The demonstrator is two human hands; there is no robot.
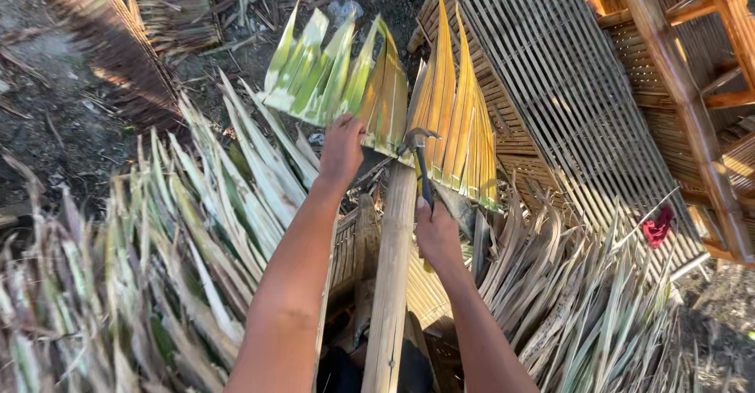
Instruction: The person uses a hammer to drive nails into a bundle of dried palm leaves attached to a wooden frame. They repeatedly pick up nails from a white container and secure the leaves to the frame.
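The folded green-and-yellow palm-leaf panel (370, 86) is best kept pressed flat on the pale bamboo pole (391, 275) by the left hand (342, 151), fingers closed on its lower edge, while the dark-handled claw hammer (419, 157), gripped in the fisted right hand (437, 234), is struck squarely, clear of those fingers.

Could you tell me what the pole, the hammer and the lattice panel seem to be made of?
Pole: looks like bamboo, pale, dry, matte, round.
Hammer: head seems dull grey metal; the handle's material is unclear, partly hidden in the right hand.
Lattice panel: apparently split bamboo slats, woven, unfinished tan.
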